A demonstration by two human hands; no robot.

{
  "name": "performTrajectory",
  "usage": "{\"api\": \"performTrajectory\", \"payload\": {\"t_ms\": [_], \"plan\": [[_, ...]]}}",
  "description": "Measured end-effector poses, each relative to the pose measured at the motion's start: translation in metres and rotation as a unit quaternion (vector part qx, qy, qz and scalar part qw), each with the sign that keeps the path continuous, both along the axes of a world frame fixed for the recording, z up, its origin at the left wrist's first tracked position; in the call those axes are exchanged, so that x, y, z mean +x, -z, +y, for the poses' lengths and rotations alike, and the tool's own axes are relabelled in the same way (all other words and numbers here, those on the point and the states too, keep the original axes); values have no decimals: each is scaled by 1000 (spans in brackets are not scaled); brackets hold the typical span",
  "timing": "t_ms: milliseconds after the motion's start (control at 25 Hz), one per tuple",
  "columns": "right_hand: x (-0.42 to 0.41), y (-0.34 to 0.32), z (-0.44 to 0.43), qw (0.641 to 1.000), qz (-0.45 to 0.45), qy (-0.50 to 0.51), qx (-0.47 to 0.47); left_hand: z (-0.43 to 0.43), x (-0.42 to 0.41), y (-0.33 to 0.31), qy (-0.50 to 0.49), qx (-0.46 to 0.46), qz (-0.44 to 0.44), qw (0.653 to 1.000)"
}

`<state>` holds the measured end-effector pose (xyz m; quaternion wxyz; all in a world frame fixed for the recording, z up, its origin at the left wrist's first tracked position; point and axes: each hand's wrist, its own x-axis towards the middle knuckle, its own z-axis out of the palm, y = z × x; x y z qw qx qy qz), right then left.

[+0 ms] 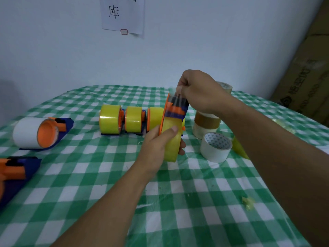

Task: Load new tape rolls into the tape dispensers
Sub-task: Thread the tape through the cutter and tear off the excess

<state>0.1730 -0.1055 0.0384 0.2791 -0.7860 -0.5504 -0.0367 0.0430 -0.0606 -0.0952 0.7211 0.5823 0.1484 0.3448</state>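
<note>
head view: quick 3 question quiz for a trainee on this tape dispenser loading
1. True or false: the left hand grips the held dispenser around its yellow roll.
2. What does the right hand pinch? A. the clear tape end pulled up from the dispenser B. a loose white roll C. a scrap on the cloth
3. Fill in: ___ loaded dispensers stand in a row behind the hands.
Key: 1 true; 2 A; 3 three.
</note>
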Motion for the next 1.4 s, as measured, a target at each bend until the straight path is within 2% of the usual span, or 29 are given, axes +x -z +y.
{"api": "performTrajectory", "payload": {"t_ms": [120,320,680,960,1120,1400], "plan": [[8,-4,3,997,76,7,28,-2,0,1,23,0,-12,1000],[6,-13,7,997,77,1,4,3,-1,3,28,-1,-22,999],[12,-21,6,982,186,-20,-11,3,-3,8,45,16,-17,999],[17,-15,5,989,138,-32,44,5,-3,8,29,9,-5,1000],[14,-17,6,991,116,-55,35,6,-3,8,30,11,0,1000],[13,-15,6,990,114,-27,77,6,-3,6,23,6,0,1000]]}}
